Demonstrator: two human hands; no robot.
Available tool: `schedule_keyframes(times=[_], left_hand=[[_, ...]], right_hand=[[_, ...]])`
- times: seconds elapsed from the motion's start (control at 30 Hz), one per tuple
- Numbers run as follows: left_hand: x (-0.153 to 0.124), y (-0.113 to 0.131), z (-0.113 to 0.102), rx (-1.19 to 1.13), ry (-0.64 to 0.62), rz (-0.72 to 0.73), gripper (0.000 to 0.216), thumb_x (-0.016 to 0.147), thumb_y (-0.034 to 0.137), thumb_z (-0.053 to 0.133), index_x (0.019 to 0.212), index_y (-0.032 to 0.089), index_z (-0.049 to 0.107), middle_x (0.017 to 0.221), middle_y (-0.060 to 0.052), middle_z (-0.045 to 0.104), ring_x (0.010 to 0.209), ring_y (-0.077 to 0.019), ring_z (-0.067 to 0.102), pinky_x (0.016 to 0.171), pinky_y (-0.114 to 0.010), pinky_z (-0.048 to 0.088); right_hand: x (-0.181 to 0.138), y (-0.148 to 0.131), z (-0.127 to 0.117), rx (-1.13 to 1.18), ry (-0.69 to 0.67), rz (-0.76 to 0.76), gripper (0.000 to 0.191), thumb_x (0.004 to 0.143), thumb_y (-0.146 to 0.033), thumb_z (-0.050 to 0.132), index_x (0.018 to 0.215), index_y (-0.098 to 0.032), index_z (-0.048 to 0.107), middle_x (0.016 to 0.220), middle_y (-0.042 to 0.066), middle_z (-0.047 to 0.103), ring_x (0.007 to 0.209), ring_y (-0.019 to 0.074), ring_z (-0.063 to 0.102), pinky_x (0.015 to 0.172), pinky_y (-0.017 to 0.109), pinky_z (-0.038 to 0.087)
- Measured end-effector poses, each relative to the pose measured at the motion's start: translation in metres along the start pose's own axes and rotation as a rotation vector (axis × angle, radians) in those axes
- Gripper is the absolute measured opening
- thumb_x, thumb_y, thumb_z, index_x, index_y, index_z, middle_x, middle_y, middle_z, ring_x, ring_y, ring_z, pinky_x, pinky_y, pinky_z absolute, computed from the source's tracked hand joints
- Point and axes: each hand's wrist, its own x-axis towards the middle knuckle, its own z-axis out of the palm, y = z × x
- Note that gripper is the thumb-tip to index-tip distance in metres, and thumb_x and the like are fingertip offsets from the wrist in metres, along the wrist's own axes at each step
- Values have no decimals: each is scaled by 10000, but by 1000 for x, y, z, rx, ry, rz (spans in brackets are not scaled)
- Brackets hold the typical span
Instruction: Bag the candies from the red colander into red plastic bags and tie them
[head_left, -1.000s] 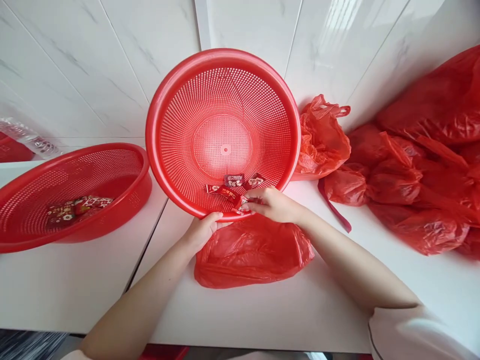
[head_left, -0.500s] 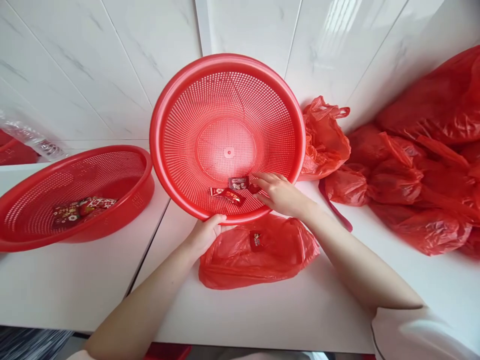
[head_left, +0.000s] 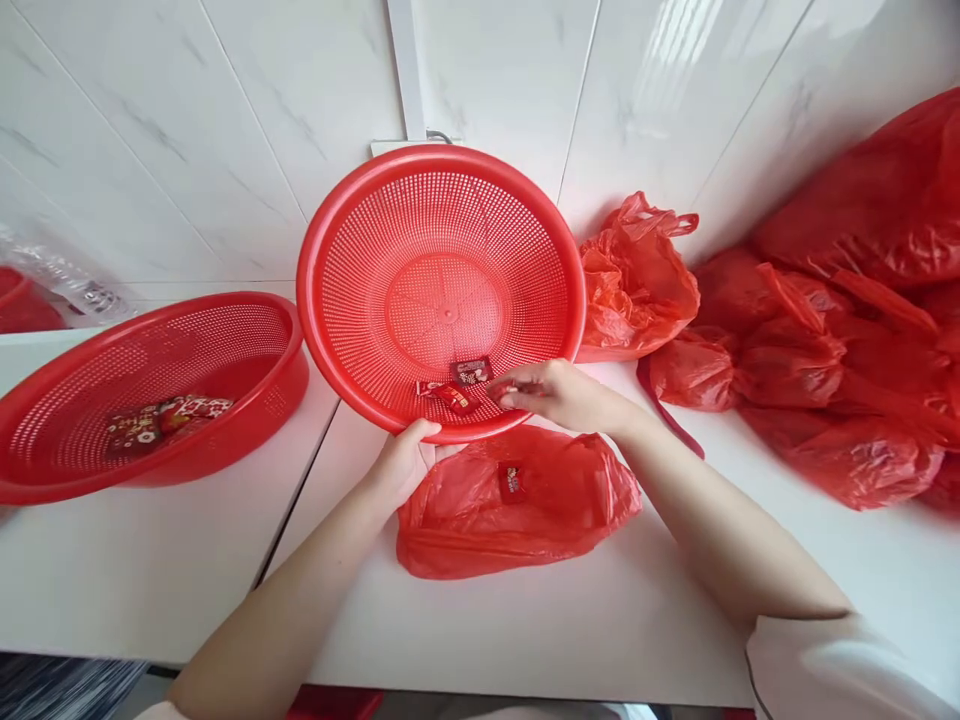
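A red plastic mesh basket (head_left: 442, 215) is tipped toward me above the table. My left hand (head_left: 405, 465) grips its front rim, thumb on top. Inside, near the low side, lie a dark wrapped packet (head_left: 470, 372) and a red wrapped candy (head_left: 457, 398). My right hand (head_left: 551, 390) reaches over the right front rim, its fingers pinched around what looks like a small red wrapped candy, mostly hidden. Below the rim sits an open red plastic bag (head_left: 487, 545) with a small dark red packet (head_left: 512, 481) in it.
On the left stands another red basket (head_left: 247, 445) with several wrapped packets (head_left: 161, 422). Several filled red bags (head_left: 802, 350) are heaped at the right, and a crumpled red bag (head_left: 637, 285) leans by the tiled wall. A seam runs across the white table (head_left: 187, 560).
The basket's far rim has come down and its right rim has shifted left. My right hand's fingers have drawn together and moved slightly down and left.
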Motion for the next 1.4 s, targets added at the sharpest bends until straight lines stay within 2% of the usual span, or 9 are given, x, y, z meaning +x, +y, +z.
schedule_keyframes(times=[0.17, 0.4, 0.57, 0.77, 0.97, 1.1, 1.2, 1.3, 1.4], left_hand=[[0, 3, -1, -22, -25, -24, 288, 803, 136, 511, 1030, 114, 688, 1124, -102, 709, 1122, -269, 627, 1045, -449, 448], [-1, 6, 2, -27, -31, -17, 291, 815, 136, 488, 1028, 120, 687, 1177, -102, 688, 1148, -271, 612, 1043, -444, 448], [-1, 7, 3, -13, -47, -14, 311, 814, 146, 494, 1062, 118, 680, 1175, -111, 687, 1139, -282, 617, 1049, -461, 436], [-3, 7, 3, -1, -77, -75, 369, 815, 189, 502, 1133, 89, 662, 1154, -140, 692, 1123, -311, 624, 1042, -483, 438], [-4, -1, 2, 82, -57, -8, 311, 815, 170, 556, 1099, 141, 681, 1139, -102, 703, 1120, -300, 626, 992, -473, 493], [-10, -6, 10, 105, -48, -5, 394, 782, 139, 595, 1171, 177, 645, 1121, -79, 709, 1103, -306, 635, 958, -506, 514], [-13, -6, 13, 97, -74, 0, 420, 782, 131, 587, 1197, 182, 631, 1187, -82, 682, 1135, -317, 615, 973, -527, 497], [-11, -2, 9, 91, -103, 7, 374, 800, 143, 560, 1161, 164, 654, 1191, -92, 680, 1170, -330, 590, 991, -527, 480], [-8, 4, 4, 72, -76, -17, 295, 805, 163, 534, 1049, 116, 692, 1131, -118, 703, 1152, -334, 601, 1010, -514, 464]], right_hand=[[4, 5, -3, 474, 42, 146, 386, 841, -386, 633, 1136, -140, 666, 910, 46, 712, 781, 139, 638, 727, 283, 516], [4, 10, -5, 597, 42, 187, 368, 771, -367, 730, 1042, -135, 643, 808, 26, 698, 642, 90, 601, 570, 210, 467], [2, 2, -4, 511, -26, 144, 291, 809, -377, 686, 968, -137, 643, 822, 22, 684, 694, 101, 602, 656, 236, 485], [-6, -13, -2, 185, -250, 20, 270, 895, -385, 573, 1016, -176, 691, 923, 19, 710, 800, 137, 629, 737, 261, 494], [-3, -12, 12, -143, 52, -98, 278, 945, -358, 499, 1086, -195, 673, 1016, 46, 708, 902, 169, 657, 844, 317, 502], [2, 0, 25, -303, -5, -212, 613, 872, -474, 589, 1397, -183, 464, 1464, 140, 438, 1384, 289, 360, 1113, 494, 321], [2, 6, 31, -355, -126, -200, 888, 769, -539, 683, 1486, -162, 318, 1549, 183, 267, 1435, 340, 239, 1128, 553, 270], [2, 5, 30, -264, -161, -212, 804, 773, -407, 721, 1460, -183, 368, 1462, 158, 434, 1326, 281, 443, 1077, 449, 393], [2, 2, 27, -136, -44, -190, 466, 847, -243, 638, 1306, -217, 557, 1258, 73, 628, 1119, 195, 607, 996, 361, 467]])
